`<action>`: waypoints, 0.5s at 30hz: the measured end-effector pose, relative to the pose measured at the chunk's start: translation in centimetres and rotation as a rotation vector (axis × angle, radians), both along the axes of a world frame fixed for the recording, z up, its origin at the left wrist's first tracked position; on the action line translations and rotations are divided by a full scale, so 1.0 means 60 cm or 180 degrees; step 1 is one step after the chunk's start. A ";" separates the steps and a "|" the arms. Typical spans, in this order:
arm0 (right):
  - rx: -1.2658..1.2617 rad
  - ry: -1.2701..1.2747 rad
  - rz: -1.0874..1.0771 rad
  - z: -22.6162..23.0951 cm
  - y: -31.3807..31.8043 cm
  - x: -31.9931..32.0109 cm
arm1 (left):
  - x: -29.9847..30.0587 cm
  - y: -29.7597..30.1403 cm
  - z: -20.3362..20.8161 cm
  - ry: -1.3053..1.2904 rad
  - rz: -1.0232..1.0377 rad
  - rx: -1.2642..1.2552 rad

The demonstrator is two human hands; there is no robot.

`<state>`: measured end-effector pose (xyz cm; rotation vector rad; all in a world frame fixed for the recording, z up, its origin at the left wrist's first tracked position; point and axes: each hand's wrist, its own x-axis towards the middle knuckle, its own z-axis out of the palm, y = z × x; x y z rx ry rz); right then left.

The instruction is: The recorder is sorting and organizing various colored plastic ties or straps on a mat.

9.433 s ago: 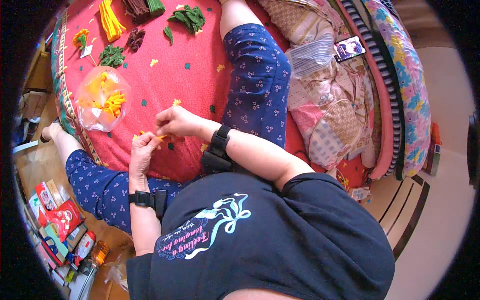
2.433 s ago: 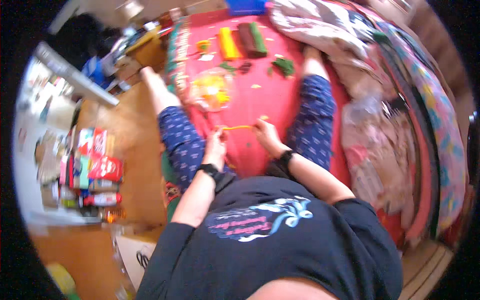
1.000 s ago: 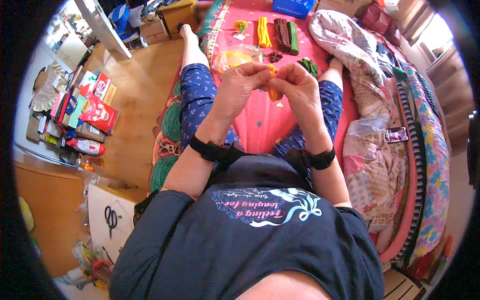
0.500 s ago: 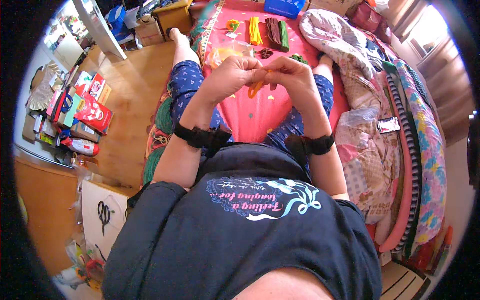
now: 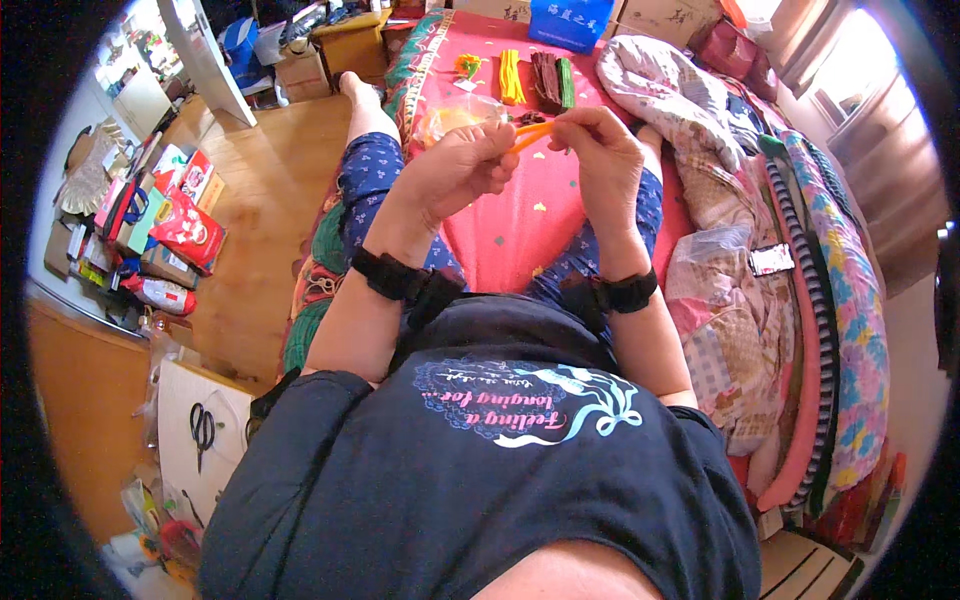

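Observation:
An orange pipe cleaner (image 5: 534,132), bent into a narrow loop, is stretched between my two hands above the bed. My left hand (image 5: 464,168) pinches its left end between thumb and fingers. At the other end, the fingertips of my right hand (image 5: 606,150) are closed on it. Beyond the hands lie a yellow bundle of pipe cleaners (image 5: 511,78), a dark brown bundle (image 5: 546,80) and a green bundle (image 5: 567,84). A small orange and yellow flower-like piece (image 5: 467,66) rests to their left. Near my left hand is a clear plastic bag (image 5: 440,118) with something orange in it.
My legs are spread on the red bedspread (image 5: 500,235). A crumpled quilt (image 5: 730,330) lies along the right with a phone (image 5: 771,259) on it. Scissors (image 5: 202,432) lie on a white surface at lower left. A blue bag (image 5: 570,22) stands at the far end.
My hands have moved apart, drawing the orange loop out from hanging below the fingers to a stretched line between them. My left hand has turned, its fingers now curled.

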<state>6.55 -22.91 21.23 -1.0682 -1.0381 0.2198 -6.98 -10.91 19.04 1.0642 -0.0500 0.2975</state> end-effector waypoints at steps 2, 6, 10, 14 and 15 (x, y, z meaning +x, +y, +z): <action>0.0157 -0.0053 0.0045 0.000 0.003 0.000 | 0.001 0.002 -0.005 0.0013 0.0086 -0.0368; 0.0178 -0.0106 0.0063 0.000 0.005 -0.001 | 0.000 0.002 0.002 -0.0083 -0.0076 -0.0972; -0.0107 -0.0425 -0.0135 0.017 -0.001 -0.004 | -0.001 0.005 0.004 -0.0173 -0.0256 -0.0880; -0.0131 -0.0373 0.0069 0.025 0.003 -0.004 | 0.000 0.014 -0.006 -0.0204 -0.0245 -0.1214; -0.0026 -0.0241 0.0195 0.023 0.006 -0.003 | 0.001 0.016 -0.007 -0.0227 -0.0253 -0.1227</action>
